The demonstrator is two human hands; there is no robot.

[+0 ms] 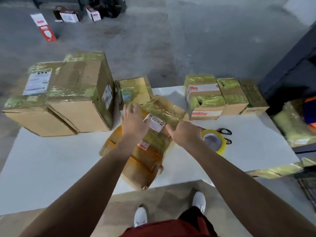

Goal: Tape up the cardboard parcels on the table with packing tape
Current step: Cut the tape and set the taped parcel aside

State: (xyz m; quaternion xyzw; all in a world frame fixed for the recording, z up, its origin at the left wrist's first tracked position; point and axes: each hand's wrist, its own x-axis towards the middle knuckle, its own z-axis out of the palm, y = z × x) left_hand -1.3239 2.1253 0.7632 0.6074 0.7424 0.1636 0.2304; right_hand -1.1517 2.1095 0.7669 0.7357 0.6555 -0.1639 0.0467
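Brown cardboard, glossed over with yellowish packing tape, makes up the middle parcel [143, 166], which is tipped at an angle on the white surface [51, 159], close to the front edge. A white label [156, 123] is stuck on the parcel's upper face, and a smaller one with red print [143, 144] is seen lower down.

The left grip [134, 120] is laid on the parcel's upper left part, with the fingers straight and spread. The right grip [183, 132] is curled round the parcel's right edge, level with the white label.

Just right of the parcel, beside the right grip, a roll of tape [220, 141] is laid flat. A pair of scissors [226, 134] with black handles is partly hidden behind the roll.

Left of the parcel a large box [78, 100] is stood, already banded with tape, and a flatter box [29, 110] is pressed against its far side. Directly behind the parcel a small taped box [135, 90] is set. Behind the parcel and to the right, a row of three boxes [232, 94] is lined up side by side.
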